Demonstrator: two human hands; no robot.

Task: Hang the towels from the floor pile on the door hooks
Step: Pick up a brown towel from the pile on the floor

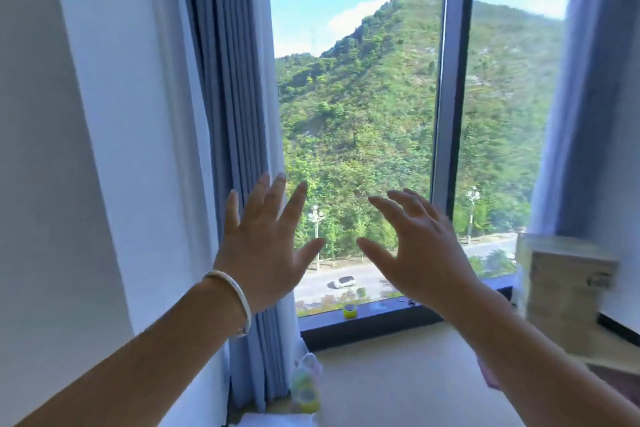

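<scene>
Two bare arms reach forward toward a tall window, backs of the hands facing the viewer. The left hand (263,246) is raised with fingers spread wide and straight, holding nothing; a pale bracelet (231,295) circles its wrist. The right hand (420,250), level with the left and just apart from it, is also spread and empty, its fingers slightly curled. Neither hand touches anything. Just left of the left hand hangs a pleated blue curtain (232,114), and further left is a white wall (69,149). Beyond both hands, through the window (356,80), a green wooded hill (381,97) rises under a blue sky with clouds, with a road and a white car (343,282) below. A dark window frame (453,80) runs upright just above the right hand. Below the hands, on the dark sill (367,324), sits a small yellow-green roll (350,311). To the right of the right hand stands a blurred pale box (564,284), and beyond it a second blue curtain (595,80). Below the left forearm, at the foot of the curtain, lies a blurred yellow-green object (304,392) on a pale surface (398,374). At the bottom edge, a white strip of cloth shows; whether it is a towel cannot be told. No towel pile, door or hooks can be made out
</scene>
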